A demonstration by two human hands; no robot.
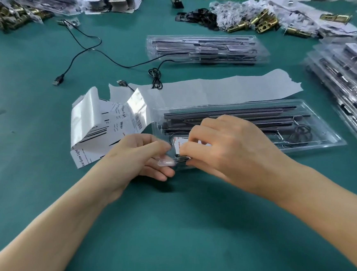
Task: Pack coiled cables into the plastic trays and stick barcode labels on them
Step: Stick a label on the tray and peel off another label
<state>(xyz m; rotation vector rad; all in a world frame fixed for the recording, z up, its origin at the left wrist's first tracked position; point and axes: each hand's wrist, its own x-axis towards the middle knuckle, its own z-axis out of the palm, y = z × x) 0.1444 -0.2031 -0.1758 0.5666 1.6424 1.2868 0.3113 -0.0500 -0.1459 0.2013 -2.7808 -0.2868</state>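
We note the left hand (148,156), fingers curled, pinching the near left corner of the tray (328,137). Just beside it, the right hand (225,152) pinches a white label (177,145) against that same end. The tray's long axis runs right and away across the bench. A loose cable (88,51) lies beyond, far left.

The person's left hand (144,154) and right hand (225,147) are bare. The slender left forearm (59,222) and right forearm (317,199) run uncovered to the picture's edges.
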